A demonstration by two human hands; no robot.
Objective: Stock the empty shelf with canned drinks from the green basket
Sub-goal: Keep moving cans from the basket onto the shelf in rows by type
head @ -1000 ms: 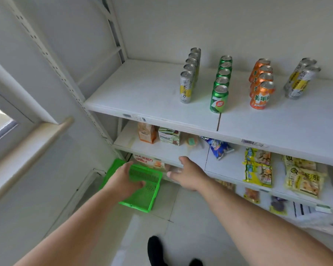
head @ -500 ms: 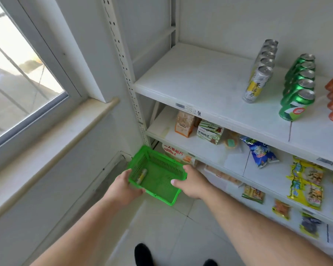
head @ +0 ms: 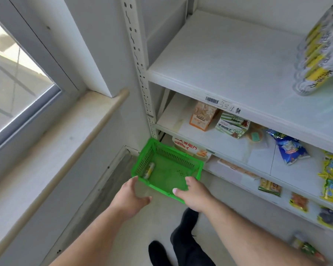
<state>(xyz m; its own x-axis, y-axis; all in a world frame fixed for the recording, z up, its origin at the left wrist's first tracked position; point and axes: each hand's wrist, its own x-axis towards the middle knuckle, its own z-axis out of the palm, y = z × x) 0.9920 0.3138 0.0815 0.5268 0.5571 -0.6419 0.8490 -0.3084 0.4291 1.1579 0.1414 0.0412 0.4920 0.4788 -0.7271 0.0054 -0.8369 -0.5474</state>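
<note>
Hands are closing in on the green basket (head: pixel 167 167), which is sitting low on the floor at about 6 o'clock from the empty stretch of the top shelf (head: pixel 229 60). Half a second ago both hands were clamped on the basket's near corners; now the left hand (head: pixel 130 196) is lying off the near-left corner with fingers spread and loosely curved, gripping nothing that I can make out, though its fingertips may be brushing the rim. The right hand (head: pixel 194 192) is staying on the near-right rim, thumb hooked over the edge into the basket and the fingers hidden beneath. The view has also been swinging toward 9 o'clock, so the window (head: pixel 17 73) is filling more of the frame and only the silver-and-yellow can row (head: pixel 319 52) is remaining in sight at 3 o'clock.

One slim can (head: pixel 149 170) is lying on its side against the basket's left wall, at about 9 o'clock inside it. That appears to be the last drink left. The freed left hand is probably getting ready to reach in for it, which would leave the stocking nearly finished, with bare shelf waiting at 9 o'clock of the standing cans.
</note>
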